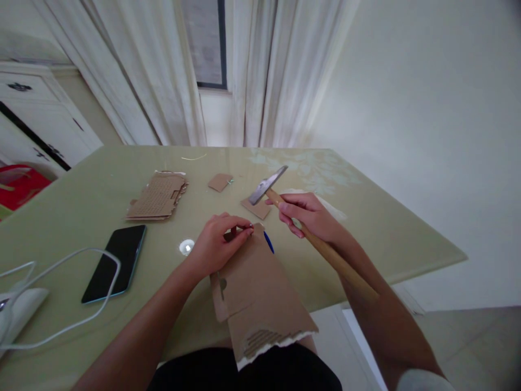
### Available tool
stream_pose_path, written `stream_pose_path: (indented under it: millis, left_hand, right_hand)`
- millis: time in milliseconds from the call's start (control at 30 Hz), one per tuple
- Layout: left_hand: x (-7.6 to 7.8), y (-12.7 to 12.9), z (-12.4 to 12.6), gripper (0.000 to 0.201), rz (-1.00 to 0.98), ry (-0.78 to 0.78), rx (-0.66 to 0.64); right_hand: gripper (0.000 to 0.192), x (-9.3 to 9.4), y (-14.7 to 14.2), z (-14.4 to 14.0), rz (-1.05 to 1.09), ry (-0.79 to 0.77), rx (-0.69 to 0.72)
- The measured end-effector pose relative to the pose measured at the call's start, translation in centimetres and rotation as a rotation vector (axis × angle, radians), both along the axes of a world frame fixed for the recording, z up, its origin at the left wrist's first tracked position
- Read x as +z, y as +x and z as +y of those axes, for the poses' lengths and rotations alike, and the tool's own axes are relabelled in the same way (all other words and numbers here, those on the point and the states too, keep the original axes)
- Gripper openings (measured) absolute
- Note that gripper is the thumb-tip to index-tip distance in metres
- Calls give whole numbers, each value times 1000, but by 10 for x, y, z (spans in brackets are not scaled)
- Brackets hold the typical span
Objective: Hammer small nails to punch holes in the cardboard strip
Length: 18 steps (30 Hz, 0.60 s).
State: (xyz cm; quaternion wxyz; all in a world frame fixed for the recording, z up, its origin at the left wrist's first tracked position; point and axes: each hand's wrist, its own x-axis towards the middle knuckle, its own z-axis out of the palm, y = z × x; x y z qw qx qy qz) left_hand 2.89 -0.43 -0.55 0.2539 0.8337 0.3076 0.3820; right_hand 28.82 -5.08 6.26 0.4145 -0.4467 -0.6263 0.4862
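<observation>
A hammer (328, 252) with a long wooden handle and a metal head is in my right hand (303, 214). I grip the handle a little below the head, which is raised above the table. My left hand (220, 241) rests at the far left edge of a torn brown cardboard piece (262, 288). Its thumb and forefinger are pinched together at the cardboard's far end; what they hold is too small to make out. The cardboard overhangs the near table edge above my lap. Beside its far end, a blue object (268, 242) is partly hidden by it.
On the pale green table (309, 271) lie a stack of cardboard (158, 198), two small cardboard squares (220, 182), a round clear item (186, 247) and a black phone (118, 260). A white cable (81, 320) loops across the phone. Curtains and a wall stand behind.
</observation>
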Motion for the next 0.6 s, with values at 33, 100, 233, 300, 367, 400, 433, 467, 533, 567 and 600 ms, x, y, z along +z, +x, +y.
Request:
stream_pose_path:
  millis: [33, 100, 233, 300, 367, 400, 433, 467, 533, 567, 600]
  left_hand:
    - [-1, 0, 0, 15, -5, -2, -8]
    - [-2, 0, 1, 14, -15, -3, -24]
    - [-4, 2, 4, 12, -31, 2, -34]
    - [-5, 3, 5, 11, -31, 12, -33]
    - [-5, 3, 5, 10, -22, 26, -32]
    - [-6, 3, 5, 10, -18, 33, -34]
    - [-6, 3, 6, 10, -16, 39, -38]
    - [-6, 4, 6, 11, -17, 44, -40]
    - [-7, 4, 6, 12, -16, 45, -43]
    - [-7, 4, 6, 12, -12, 40, -42]
    - [-7, 4, 6, 12, -6, 34, -39]
  right_hand:
    - [32, 12, -2, -9, -49, 12, 31]
    - [34, 33, -7, -27, -114, 24, 41]
    - [37, 52, -24, -51, -254, 71, -26]
    - [39, 53, -33, -58, -399, 45, -35]
    - [40, 51, -39, -62, -517, 13, -39]
    - [40, 51, -41, -63, -540, 13, -49]
    - [40, 51, -43, -64, -537, 28, -64]
    - [40, 51, -44, -65, -517, 53, -83]
    - [40, 52, -46, -66, -467, 95, -114]
    - [41, 51, -46, -66, -458, 94, -117]
    - [41, 50, -47, -66, -464, 74, -110]
